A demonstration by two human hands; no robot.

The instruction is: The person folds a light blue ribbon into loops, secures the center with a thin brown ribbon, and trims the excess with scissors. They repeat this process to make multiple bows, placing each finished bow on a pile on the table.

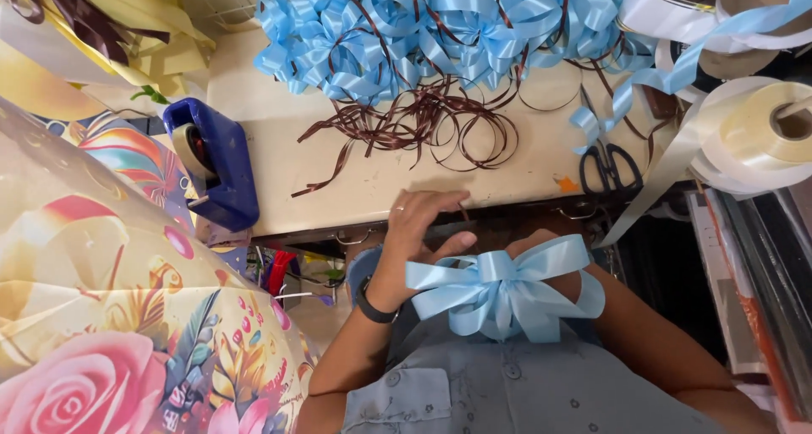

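The right hand (pixel 541 252), mostly hidden, holds a light blue ribbon bow (pixel 501 292) in its grip against the chest. The left hand (pixel 420 227) rests spread and released at the tabletop (pixel 279 146) edge, touching a thin brown ribbon (pixel 406 125) strand.

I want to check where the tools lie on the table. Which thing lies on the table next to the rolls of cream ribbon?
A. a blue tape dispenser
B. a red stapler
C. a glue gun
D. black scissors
D: the black scissors lie at the table's right end, beside the rolls of cream ribbon, while the blue tape dispenser sits at the far left end.
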